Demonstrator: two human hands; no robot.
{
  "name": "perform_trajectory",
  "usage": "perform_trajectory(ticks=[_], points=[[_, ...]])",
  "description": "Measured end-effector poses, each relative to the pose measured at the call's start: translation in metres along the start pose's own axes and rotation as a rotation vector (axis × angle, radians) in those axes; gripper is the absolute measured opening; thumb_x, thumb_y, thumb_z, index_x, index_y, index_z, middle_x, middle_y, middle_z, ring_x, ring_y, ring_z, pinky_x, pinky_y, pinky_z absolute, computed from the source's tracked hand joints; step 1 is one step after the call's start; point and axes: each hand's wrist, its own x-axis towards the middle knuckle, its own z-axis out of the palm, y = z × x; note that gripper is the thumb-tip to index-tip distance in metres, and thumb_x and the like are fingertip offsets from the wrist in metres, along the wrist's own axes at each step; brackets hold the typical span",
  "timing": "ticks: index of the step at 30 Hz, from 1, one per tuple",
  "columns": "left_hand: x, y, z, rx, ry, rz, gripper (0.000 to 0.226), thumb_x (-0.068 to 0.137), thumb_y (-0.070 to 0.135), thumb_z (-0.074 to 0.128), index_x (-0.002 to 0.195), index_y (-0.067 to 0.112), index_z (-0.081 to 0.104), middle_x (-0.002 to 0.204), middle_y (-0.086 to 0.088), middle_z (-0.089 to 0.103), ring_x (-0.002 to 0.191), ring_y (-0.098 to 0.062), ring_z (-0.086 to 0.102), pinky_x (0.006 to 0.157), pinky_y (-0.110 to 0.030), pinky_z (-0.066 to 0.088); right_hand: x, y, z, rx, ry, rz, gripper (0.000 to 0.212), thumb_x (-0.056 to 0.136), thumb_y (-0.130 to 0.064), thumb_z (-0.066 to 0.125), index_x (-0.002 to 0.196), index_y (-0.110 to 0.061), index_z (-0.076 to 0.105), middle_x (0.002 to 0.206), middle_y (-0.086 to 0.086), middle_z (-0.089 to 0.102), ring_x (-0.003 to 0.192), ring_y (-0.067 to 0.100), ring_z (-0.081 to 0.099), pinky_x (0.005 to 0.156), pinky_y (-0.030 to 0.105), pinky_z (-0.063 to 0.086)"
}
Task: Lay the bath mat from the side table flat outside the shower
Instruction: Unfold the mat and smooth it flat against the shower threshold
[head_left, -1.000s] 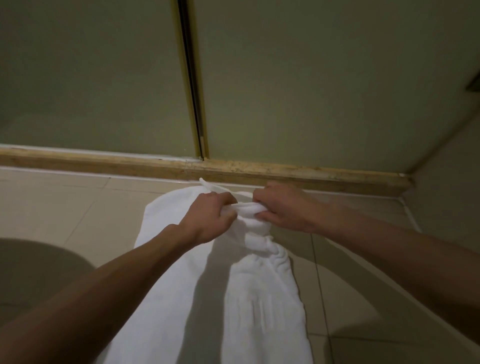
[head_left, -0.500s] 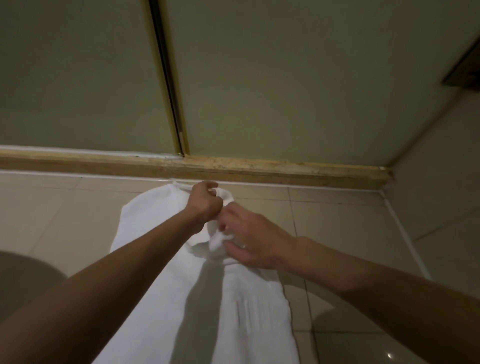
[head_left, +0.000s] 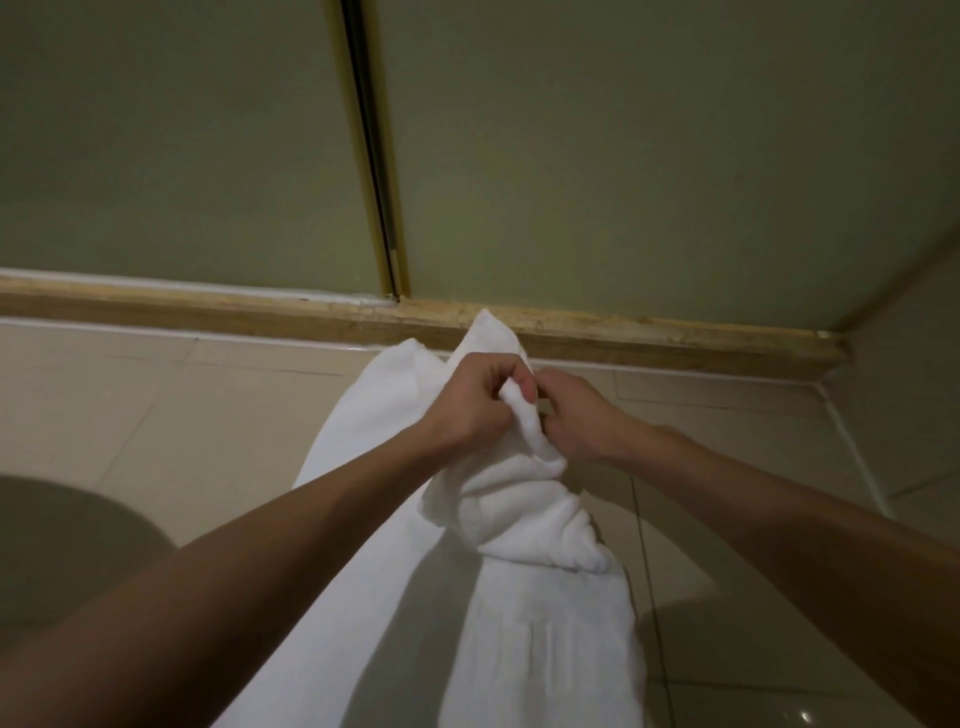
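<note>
On the tiled floor before the shower door I see the mat, white and thick, running from the bottom of my view up toward the wooden sill; it is not flat; its near part lies along the tiles in a long strip, its middle is bunched into heavy folds just under my hands, and its far end stands lifted, one corner poking up in front of the sill; my left hand is closed around a gathered edge of the mat, knuckles up, thumb and forefinger pinching a roll of cloth at the top; my right hand sits just beside it, touching or nearly so, fingers curled in toward the same roll and gripping the cloth from the other side; I cannot tell how much fabric the right fingers hold, since the left hand and the folds hide them; both forearms reach in from the bottom corners; a dark vertical frame splits the door into two greenish panels and meets the sill just left of the raised corner; at right the sill ends against a side wall; a rounded shadow lies on the tiles at lower left, well apart from the mat
</note>
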Motion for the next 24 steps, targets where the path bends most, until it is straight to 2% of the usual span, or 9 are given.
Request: perform_trajectory(ticks=[4, 9, 11, 13, 15, 17, 20, 22, 24], points=[[-0.003, -0.007, -0.003, -0.048, -0.009, 0.009, 0.038, 0.071, -0.021, 0.048, 0.070, 0.015, 0.061, 0.071, 0.001, 0.064, 0.068, 0.000, 0.060, 0.068, -0.015, 0.048, -0.001, -0.003, 0.009, 0.103, 0.133, 0.019, 0.019, 0.081, -0.007, 0.051, 0.079, -0.021, 0.064, 0.083, -0.002, 0.068, 0.076, 0.014, 0.061, 0.066, 0.028, 0.044], [-0.003, -0.007, -0.003, -0.047, -0.050, 0.012, 0.024, 0.064, -0.003, 0.047, 0.069, 0.016, 0.061, 0.072, 0.002, 0.063, 0.068, -0.002, 0.060, 0.068, -0.017, 0.048, 0.000, -0.009, 0.003, 0.331, 0.125, -0.023, 0.049, 0.083, -0.006, 0.056, 0.126, -0.027, 0.048, 0.114, -0.010, 0.059, 0.102, 0.003, 0.059, 0.083, 0.021, 0.050], [-0.002, -0.007, -0.003, -0.059, -0.070, 0.028, 0.020, 0.065, -0.002, 0.049, 0.069, 0.012, 0.062, 0.072, -0.001, 0.063, 0.070, -0.005, 0.060, 0.069, -0.021, 0.050, 0.000, -0.011, 0.001, 0.253, 0.121, -0.116, 0.030, 0.078, 0.000, 0.051, 0.099, -0.018, 0.062, 0.097, -0.007, 0.065, 0.089, 0.000, 0.059, 0.075, 0.019, 0.045], [-0.001, -0.007, -0.003, -0.062, -0.090, 0.027, 0.019, 0.067, -0.005, 0.051, 0.073, 0.008, 0.064, 0.075, -0.006, 0.065, 0.072, -0.007, 0.061, 0.071, -0.023, 0.051, 0.000, -0.010, 0.003, 0.198, 0.164, -0.129, 0.027, 0.072, 0.005, 0.049, 0.071, -0.021, 0.058, 0.078, -0.007, 0.062, 0.076, 0.003, 0.054, 0.069, 0.023, 0.039], [-0.001, -0.008, -0.003, -0.043, -0.096, 0.021, 0.028, 0.071, -0.014, 0.051, 0.080, 0.007, 0.068, 0.082, -0.008, 0.068, 0.077, -0.008, 0.063, 0.073, -0.023, 0.052, -0.001, -0.009, 0.004, 0.177, 0.230, -0.099, 0.036, 0.075, 0.006, 0.051, 0.068, -0.029, 0.054, 0.075, -0.010, 0.061, 0.074, 0.005, 0.054, 0.066, 0.026, 0.039], [-0.001, -0.011, -0.004, -0.026, -0.054, -0.018, 0.037, 0.075, -0.017, 0.051, 0.090, 0.011, 0.069, 0.091, -0.006, 0.070, 0.085, -0.012, 0.065, 0.076, -0.023, 0.052, -0.002, -0.006, 0.005, 0.135, 0.268, -0.063, 0.025, 0.082, -0.003, 0.051, 0.079, -0.026, 0.059, 0.081, -0.006, 0.065, 0.077, 0.011, 0.058, 0.066, 0.029, 0.044], [-0.004, -0.023, -0.019, -0.008, 0.139, -0.141, 0.025, 0.078, 0.011, 0.054, 0.096, 0.023, 0.067, 0.098, -0.001, 0.069, 0.093, -0.014, 0.064, 0.081, -0.028, 0.051, -0.005, 0.002, 0.004, 0.092, 0.310, -0.018, 0.014, 0.084, -0.004, 0.047, 0.081, -0.015, 0.054, 0.081, 0.002, 0.063, 0.075, 0.019, 0.057, 0.062, 0.032, 0.042], [-0.009, -0.040, -0.033, 0.127, 0.232, -0.170, 0.030, 0.083, 0.019, 0.049, 0.108, 0.025, 0.065, 0.109, -0.001, 0.067, 0.103, -0.014, 0.060, 0.090, -0.033, 0.049, -0.009, 0.005, 0.002, 0.077, 0.310, -0.012, 0.022, 0.085, -0.001, 0.044, 0.073, -0.020, 0.045, 0.073, 0.000, 0.058, 0.069, 0.017, 0.053, 0.056, 0.026, 0.038], [-0.017, -0.058, -0.044, 0.415, 0.173, -0.161, 0.042, 0.088, 0.008, 0.046, 0.125, 0.024, 0.058, 0.130, -0.005, 0.058, 0.120, -0.022, 0.050, 0.102, -0.039, 0.039, -0.011, 0.006, -0.001, 0.074, 0.313, -0.005, 0.033, 0.086, -0.001, 0.042, 0.069, -0.029, 0.037, 0.069, -0.007, 0.052, 0.064, 0.011, 0.048, 0.053, 0.021, 0.034]])
